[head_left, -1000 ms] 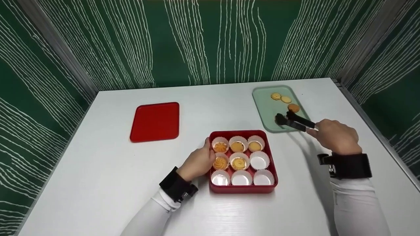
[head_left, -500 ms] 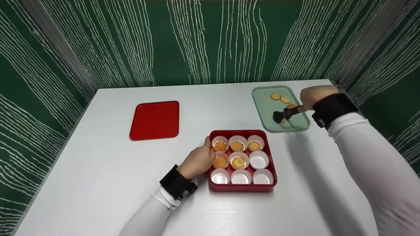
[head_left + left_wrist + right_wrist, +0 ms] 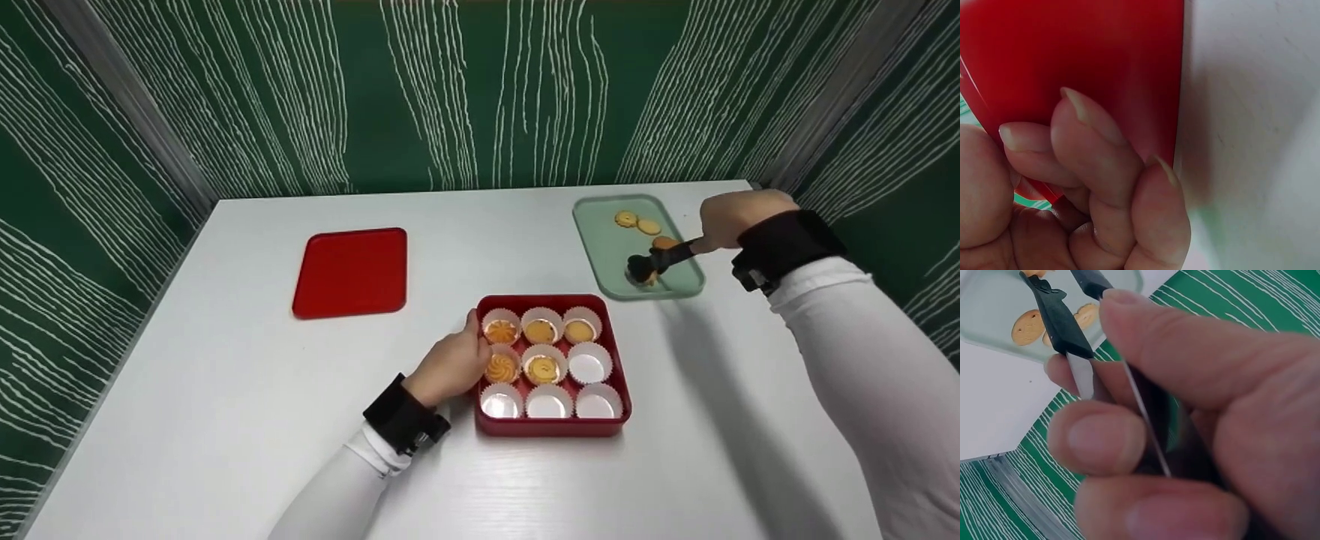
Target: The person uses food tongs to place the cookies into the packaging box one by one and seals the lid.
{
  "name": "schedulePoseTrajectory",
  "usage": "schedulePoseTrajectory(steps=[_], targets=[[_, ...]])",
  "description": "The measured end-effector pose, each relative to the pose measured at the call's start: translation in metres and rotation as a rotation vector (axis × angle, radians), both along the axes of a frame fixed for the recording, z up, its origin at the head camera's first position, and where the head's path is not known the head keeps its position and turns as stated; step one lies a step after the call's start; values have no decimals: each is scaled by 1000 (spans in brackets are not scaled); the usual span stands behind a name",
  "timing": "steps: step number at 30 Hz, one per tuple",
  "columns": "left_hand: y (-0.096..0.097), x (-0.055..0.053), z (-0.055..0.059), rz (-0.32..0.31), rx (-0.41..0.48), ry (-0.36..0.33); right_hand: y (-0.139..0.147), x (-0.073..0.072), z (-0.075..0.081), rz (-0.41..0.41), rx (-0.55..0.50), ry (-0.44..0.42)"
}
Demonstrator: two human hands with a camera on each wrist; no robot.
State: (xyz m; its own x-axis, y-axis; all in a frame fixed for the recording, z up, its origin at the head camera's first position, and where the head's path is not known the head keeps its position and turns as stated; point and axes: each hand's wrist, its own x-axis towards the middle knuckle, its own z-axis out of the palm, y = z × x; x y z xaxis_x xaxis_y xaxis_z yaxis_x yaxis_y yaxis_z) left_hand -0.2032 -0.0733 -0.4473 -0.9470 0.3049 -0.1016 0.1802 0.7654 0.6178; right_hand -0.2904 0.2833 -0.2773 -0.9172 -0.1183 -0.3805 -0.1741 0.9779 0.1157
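My left hand (image 3: 448, 367) grips the left wall of a red square box (image 3: 551, 427), its fingers (image 3: 1095, 129) against the outer side and the thumb at the rim. Paper cups in rows fill the box. The back row and the left and middle cups of the centre row hold cookies; the other cups (image 3: 589, 365) are bare. My right hand (image 3: 739, 217) holds black-tipped tongs (image 3: 664, 260) by their metal arms over a pale green tray (image 3: 596, 255). At the tong tips is a cookie (image 3: 651, 279), partly hidden. Several other cookies (image 3: 649, 226) lie farther back on the tray.
A flat red tray or lid (image 3: 351, 274) lies at the back left of the white table (image 3: 225, 390). Green panels (image 3: 405, 97) with white lines stand behind and on both sides.
My right hand has turned and moved back and up, and the tong tips have come down around a cookie near the tray's front. My left hand stays on the box.
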Motion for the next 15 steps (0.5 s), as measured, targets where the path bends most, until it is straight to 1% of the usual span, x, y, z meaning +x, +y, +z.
schedulePoseTrajectory(steps=[4,8,11,15], targets=[[0,1,-1,-1,3,-1,4,10,7,-9,-31,17],[0,1,-1,-3,2,5,3,27,18,39,-48,55],[1,1,0,-7,-1,16,-4,45,27,83,-42,73],[1,1,-1,-9,-5,32,-19,77,36,135,-42,92]])
